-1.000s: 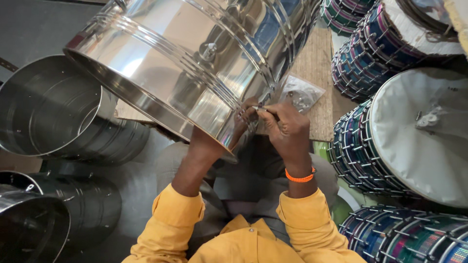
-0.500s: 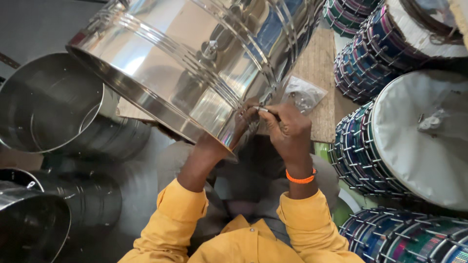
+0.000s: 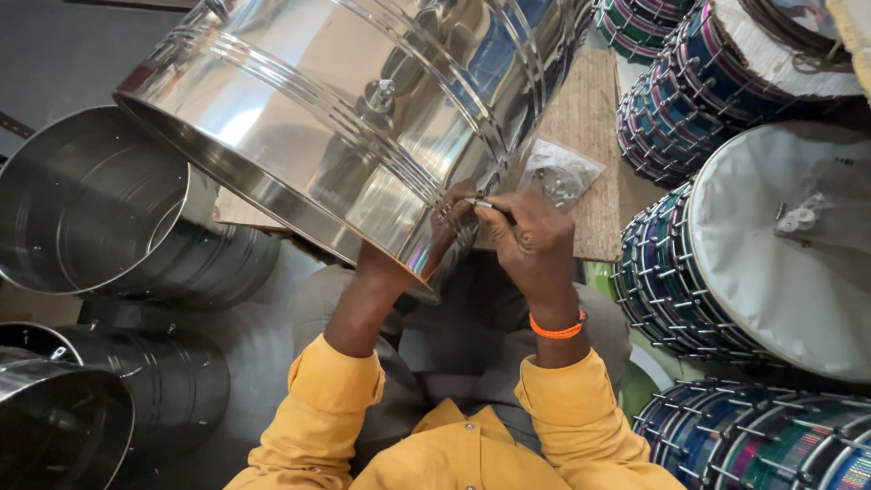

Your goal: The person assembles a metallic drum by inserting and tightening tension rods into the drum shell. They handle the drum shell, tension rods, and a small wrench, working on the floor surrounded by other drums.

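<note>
A large shiny steel drum shell [image 3: 345, 118] lies tilted across my lap, its open rim toward me. My right hand [image 3: 531, 240], with an orange band on the wrist, grips a thin metal tool [image 3: 481, 203] whose tip presses against the shell's outer wall near the rim. My left hand [image 3: 445, 227] reaches up under the rim and is mostly hidden inside the shell; only its fingers show at the edge beside the tool tip. A metal lug [image 3: 381, 91] is fixed higher up on the shell wall.
A clear plastic bag of small metal parts [image 3: 558, 172] lies on a wooden board [image 3: 590, 118]. Empty steel shells [image 3: 91, 200] stand at the left. Finished drums with blue-purple rods and white heads [image 3: 780, 245] are stacked at the right.
The shell has shifted slightly to the right and toward me. Both hands stay at the same spot on the rim with the tool.
</note>
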